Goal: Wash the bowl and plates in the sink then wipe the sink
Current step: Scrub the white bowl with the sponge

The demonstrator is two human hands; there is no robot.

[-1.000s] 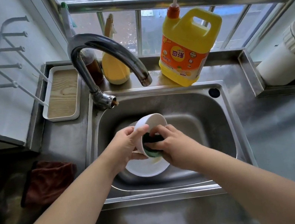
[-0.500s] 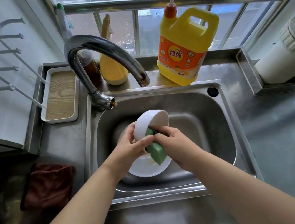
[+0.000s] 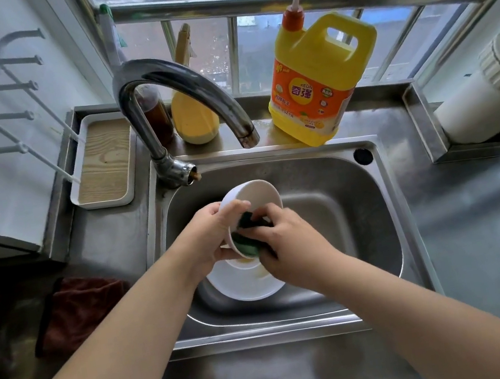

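Over the steel sink (image 3: 354, 205) my left hand (image 3: 207, 239) grips a white bowl (image 3: 252, 193) by its rim, tilted on its side with the opening toward me. Inside the bowl my right hand (image 3: 287, 242) holds a green sponge (image 3: 246, 233) and presses it against the bowl's inner wall. A white plate (image 3: 244, 283) with brownish smears lies flat on the sink floor under both hands, partly hidden by them.
The curved tap (image 3: 179, 92) arches over the sink's back left. A yellow detergent jug (image 3: 316, 79), a yellow bottle (image 3: 193, 116) and a dark bottle (image 3: 157, 115) stand behind the sink. A wood-lined tray (image 3: 101, 161) and a dark red cloth (image 3: 77, 311) sit left.
The sponge, which stuck out over the bowl's rim half a second ago, is back inside the bowl. The bowl has tipped slightly in my left hand.
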